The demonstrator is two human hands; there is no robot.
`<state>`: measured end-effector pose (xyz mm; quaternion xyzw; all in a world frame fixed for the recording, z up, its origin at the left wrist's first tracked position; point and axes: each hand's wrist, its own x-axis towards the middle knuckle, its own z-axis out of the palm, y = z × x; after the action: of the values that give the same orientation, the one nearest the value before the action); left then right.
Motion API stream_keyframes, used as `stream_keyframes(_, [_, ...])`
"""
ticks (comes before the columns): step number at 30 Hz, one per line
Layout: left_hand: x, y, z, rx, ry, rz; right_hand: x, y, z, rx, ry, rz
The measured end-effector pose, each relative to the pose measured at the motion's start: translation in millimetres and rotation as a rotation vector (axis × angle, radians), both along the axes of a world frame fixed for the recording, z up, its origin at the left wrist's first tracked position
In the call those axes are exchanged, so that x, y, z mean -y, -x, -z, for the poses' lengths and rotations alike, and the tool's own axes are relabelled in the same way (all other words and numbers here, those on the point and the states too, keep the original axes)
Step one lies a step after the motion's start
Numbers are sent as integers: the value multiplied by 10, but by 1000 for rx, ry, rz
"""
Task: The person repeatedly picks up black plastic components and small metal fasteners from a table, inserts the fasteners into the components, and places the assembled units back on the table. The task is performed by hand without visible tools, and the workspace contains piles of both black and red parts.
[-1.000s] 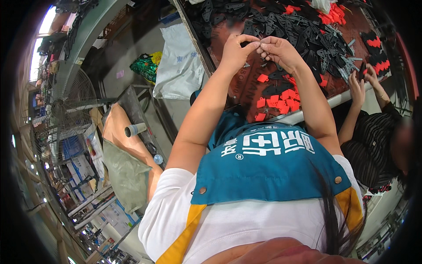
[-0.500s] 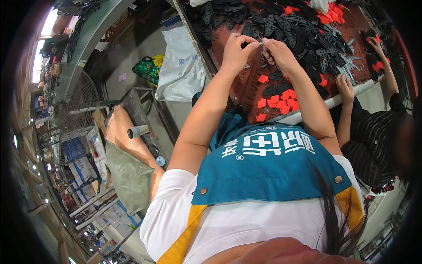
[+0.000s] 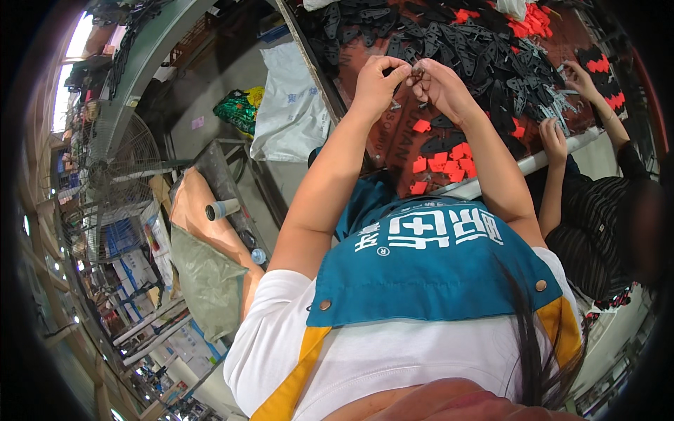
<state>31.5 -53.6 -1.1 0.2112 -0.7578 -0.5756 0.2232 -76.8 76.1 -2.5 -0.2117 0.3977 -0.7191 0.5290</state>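
I am holding my left hand [image 3: 378, 88] with thumb and forefinger nearly meeting, my right hand [image 3: 444, 90] beside it, fingers curled; what they are gripping, if anything, I cannot tell. Black plates [image 3: 486, 70] are lying heaped beyond and red tags [image 3: 439, 160] nearer me, apparently unprocessed; black-and-red rows [image 3: 599, 66] at far right are looking possibly finished.
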Motion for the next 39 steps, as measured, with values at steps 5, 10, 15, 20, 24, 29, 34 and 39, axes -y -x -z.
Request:
stream_keyframes(5, [1, -1, -20, 34, 74, -4, 61, 24, 59, -215, -173, 67])
stream_keyframes(10, [7, -1, 5, 64, 97, -15, 40, 5, 15, -295, -206, 91])
stream_keyframes(15, [28, 1, 55, 134, 80, 25, 64, 35, 93, -340, -136, 169])
stream_keyframes(20, [24, 15, 68, 96, 22, 1, 38, 95, 104, 10, 14, 185])
stream_keyframes(24, [26, 20, 61, 96, 16, -11, 23, 46, 90, 17, 37, 122])
stream_keyframes(29, [14, 21, 29, 144, 19, -19, 49, 15, 69, -346, -127, 145])
stream_keyframes(34, [21, 33, 24, 73, -370, 45, 71, 70, 128, -320, -178, 272])
stream_keyframes(39, [-26, 29, -87, -95, -655, 116, 49, 78, 171, -280, -248, 330])
